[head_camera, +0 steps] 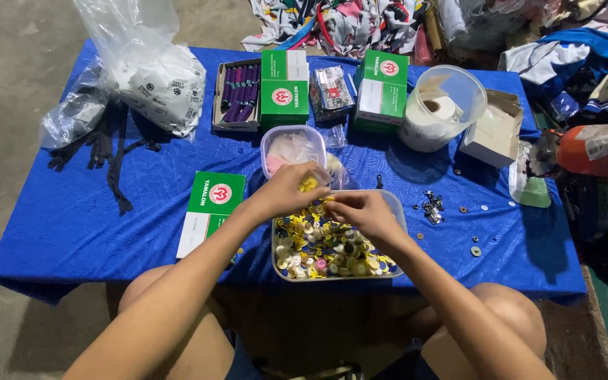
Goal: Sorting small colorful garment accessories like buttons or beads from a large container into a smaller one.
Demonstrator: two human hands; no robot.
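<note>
Both arms are bare to the elbow and beyond, without sleeves, rings or watch; knees bare, dark blue shorts [244,362].

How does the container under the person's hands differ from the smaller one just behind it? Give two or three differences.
The front container is larger, and heaped with mixed yellow, white and blue buttons; the smaller container holds pale pink and white things. Both hands, the left hand and right hand, work over the front one. Both containers are clear plastic.
</note>
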